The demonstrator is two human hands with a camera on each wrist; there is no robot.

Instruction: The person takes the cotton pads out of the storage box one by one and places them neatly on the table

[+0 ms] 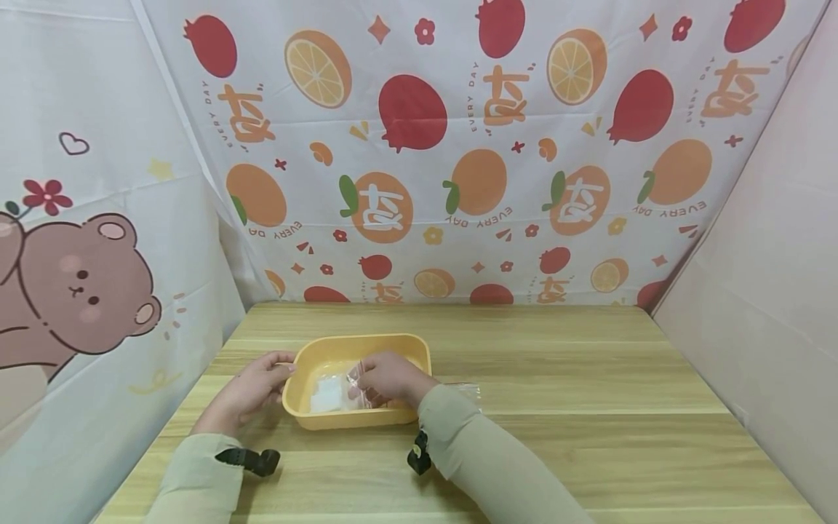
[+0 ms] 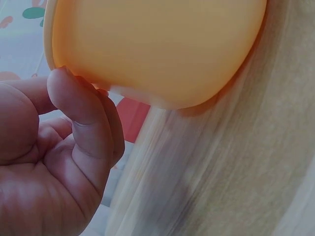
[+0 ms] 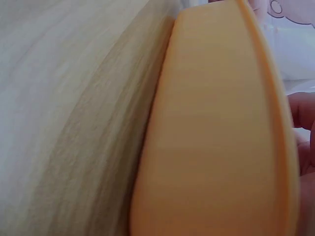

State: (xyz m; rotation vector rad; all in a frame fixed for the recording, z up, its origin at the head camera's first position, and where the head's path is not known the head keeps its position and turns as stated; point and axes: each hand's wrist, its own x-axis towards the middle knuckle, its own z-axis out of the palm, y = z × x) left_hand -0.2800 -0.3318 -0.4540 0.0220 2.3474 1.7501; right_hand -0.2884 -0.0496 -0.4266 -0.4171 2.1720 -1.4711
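Note:
A yellow plastic basin stands on the wooden table. My left hand pinches its left rim; in the left wrist view the fingertips are right at the edge of the basin. Reaching in over the right side, my right hand pinches a small clear plastic bag inside the basin. White flat packets lie on the basin floor left of that hand. In the right wrist view the basin wall hides most of the right hand.
Another clear plastic bag lies on the table just right of the basin, partly behind my right forearm. A fruit-print cloth hangs along the back, and a bear-print cloth on the left. Black straps are around both wrists.

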